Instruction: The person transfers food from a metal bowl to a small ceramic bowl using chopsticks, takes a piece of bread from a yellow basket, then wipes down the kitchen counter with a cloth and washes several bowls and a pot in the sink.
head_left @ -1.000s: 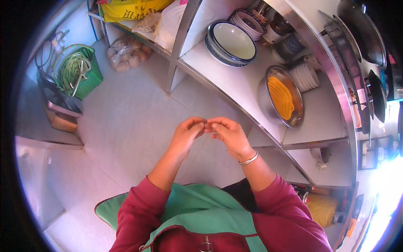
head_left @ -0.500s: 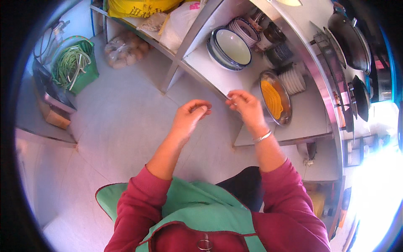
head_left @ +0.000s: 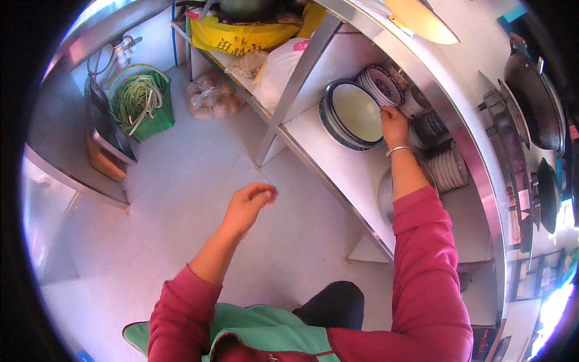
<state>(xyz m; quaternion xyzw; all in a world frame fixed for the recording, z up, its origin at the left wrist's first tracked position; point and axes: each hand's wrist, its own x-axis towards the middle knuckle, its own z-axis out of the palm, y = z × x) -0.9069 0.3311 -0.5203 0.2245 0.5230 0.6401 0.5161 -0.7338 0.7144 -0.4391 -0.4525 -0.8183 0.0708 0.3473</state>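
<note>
My right hand (head_left: 395, 128), a metal bangle (head_left: 397, 150) at its wrist, reaches into the shelf. Its fingers are closed at the right rim of a stack of round basins (head_left: 356, 111), pale inside with a dark blue edge. Whether they grip one basin or several is hidden. My left hand (head_left: 253, 202) hangs over the floor, fingers curled inward and slightly blurred, with no object showing. Under my right forearm a steel bowl (head_left: 385, 196) shows only in part; the yellow colander seen in it earlier is hidden.
Patterned plates (head_left: 386, 84) and stacked white bowls (head_left: 449, 169) stand on the shelf. A metal-edged counter (head_left: 482, 145) curves above, with a wok (head_left: 534, 99) on it. Across the floor are a green basket of long green vegetables (head_left: 142, 99) and a plastic bag of round things (head_left: 214, 99).
My right hand has gone from above the floor, near the shelf edge, up and right to the basin stack. My left hand has dropped lower and left. The view has shifted.
</note>
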